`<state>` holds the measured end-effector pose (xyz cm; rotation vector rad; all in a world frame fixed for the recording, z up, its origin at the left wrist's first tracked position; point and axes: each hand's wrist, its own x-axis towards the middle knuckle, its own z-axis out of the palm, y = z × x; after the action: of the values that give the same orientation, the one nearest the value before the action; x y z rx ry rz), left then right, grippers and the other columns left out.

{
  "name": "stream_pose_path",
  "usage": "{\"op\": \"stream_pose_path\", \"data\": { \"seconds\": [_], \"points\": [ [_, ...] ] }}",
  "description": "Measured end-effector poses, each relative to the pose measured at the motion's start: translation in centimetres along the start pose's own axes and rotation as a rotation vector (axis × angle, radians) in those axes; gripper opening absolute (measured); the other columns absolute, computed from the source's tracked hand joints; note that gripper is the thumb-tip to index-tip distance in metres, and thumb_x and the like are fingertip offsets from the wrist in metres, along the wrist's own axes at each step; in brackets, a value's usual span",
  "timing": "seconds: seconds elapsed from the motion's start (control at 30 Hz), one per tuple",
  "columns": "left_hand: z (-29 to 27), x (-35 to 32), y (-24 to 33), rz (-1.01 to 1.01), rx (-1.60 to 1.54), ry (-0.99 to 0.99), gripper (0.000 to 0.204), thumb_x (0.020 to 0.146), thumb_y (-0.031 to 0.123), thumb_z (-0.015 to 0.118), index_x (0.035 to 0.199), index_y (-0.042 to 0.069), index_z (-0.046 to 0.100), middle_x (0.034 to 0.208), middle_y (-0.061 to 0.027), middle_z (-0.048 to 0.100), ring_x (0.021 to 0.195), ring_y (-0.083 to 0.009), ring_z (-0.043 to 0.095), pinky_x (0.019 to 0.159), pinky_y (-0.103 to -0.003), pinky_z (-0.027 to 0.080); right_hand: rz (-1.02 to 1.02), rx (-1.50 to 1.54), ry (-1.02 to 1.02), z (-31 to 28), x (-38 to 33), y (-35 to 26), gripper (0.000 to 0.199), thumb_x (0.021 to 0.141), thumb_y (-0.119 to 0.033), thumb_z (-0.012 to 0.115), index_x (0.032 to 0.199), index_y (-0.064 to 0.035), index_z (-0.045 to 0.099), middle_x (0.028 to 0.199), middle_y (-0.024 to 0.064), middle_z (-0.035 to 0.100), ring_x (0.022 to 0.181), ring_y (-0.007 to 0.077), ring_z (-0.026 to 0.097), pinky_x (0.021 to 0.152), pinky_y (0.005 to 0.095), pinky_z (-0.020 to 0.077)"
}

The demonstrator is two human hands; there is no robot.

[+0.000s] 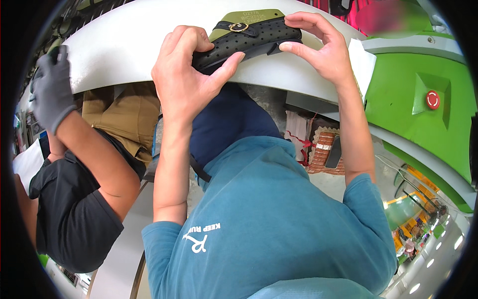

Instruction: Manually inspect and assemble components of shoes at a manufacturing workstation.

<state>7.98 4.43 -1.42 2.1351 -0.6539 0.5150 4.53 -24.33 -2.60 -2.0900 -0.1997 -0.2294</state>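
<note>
Left hand (pixel 183 74) and right hand (pixel 326 50) seemingly pinch black dotted-fabric shoe upper (pixel 261 38) at either end; uneven pull could skew it.

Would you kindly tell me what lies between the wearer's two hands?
Between left hand and right hand: a dotted black piece and green block, in the head view.

a smooth white desk (pixel 124 45) sweeps across the top of the view, from ten o'clock round to two o'clock, its edges bent into arcs. toward twelve o'clock, a black dotted shoe piece (pixel 259 41) with a round gold buckle and an olive-green form (pixel 251 18) is over the surface; whether it touches cannot be told. at two o'clock, a white sheet (pixel 362 66) is at the desk's end.
</note>
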Motion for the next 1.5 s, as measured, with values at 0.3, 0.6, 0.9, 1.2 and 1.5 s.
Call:
{"op": "stream_pose_path", "data": {
  "seconds": [0.3,0.6,0.9,1.2,1.5],
  "points": [
    [-0.1,0.8,0.0,-0.025,0.013,-0.016,0.046,0.066,0.028,0.096,0.085,0.008,0.059,0.085,-0.0025,0.061,0.080,-0.0240,0.063,0.068,-0.037,0.054,-0.073,0.074,-0.054,-0.7,2.3,2.2,0.047,0.072,-0.012,0.098,0.114,-0.0056,0.077,0.117,0.0048,0.077,0.111,0.0185,0.075,0.103,0.0343,0.0567],
    [-1.2,1.6,0.4,-0.016,0.133,-0.124,0.053,0.066,0.039,0.098,0.089,0.009,0.061,0.090,-0.0032,0.063,0.083,-0.0253,0.065,0.071,-0.040,0.056,-0.017,0.152,-0.032,-0.3,2.7,2.7,0.050,0.071,-0.016,0.099,0.115,-0.0077,0.076,0.114,0.0053,0.079,0.113,0.0187,0.074,0.104,0.0357,0.0564],
    [-0.6,0.2,0.3,0.062,0.268,0.011,0.051,0.075,0.053,0.091,0.086,0.008,0.069,0.086,-0.0028,0.066,0.084,-0.0244,0.068,0.069,-0.038,0.056,-0.047,0.115,0.028,0.4,0.8,3.0,0.053,0.074,-0.007,0.096,0.122,-0.0031,0.073,0.120,0.0101,0.078,0.119,0.0200,0.073,0.109,0.0353,0.0540],
    [0.9,1.6,-1.5,-0.055,0.317,0.111,0.032,0.096,0.032,0.077,0.076,0.010,0.065,0.073,-0.0056,0.061,0.071,-0.0255,0.065,0.061,-0.042,0.052,-0.089,0.144,0.144,1.7,1.8,2.9,0.045,0.077,-0.016,0.096,0.117,-0.0060,0.076,0.112,0.0073,0.080,0.110,0.0161,0.075,0.105,0.0332,0.0541],
    [0.3,2.5,-4.1,-0.413,0.033,0.077,0.041,0.101,0.034,0.070,0.074,0.004,0.065,0.066,-0.0083,0.066,0.059,-0.0291,0.061,0.061,-0.038,0.050,-0.049,0.465,0.257,4.8,5.0,0.7,0.041,0.086,-0.011,0.091,0.121,-0.0012,0.072,0.113,0.0075,0.076,0.108,0.0149,0.071,0.101,0.0287,0.0541]
  ]
}}
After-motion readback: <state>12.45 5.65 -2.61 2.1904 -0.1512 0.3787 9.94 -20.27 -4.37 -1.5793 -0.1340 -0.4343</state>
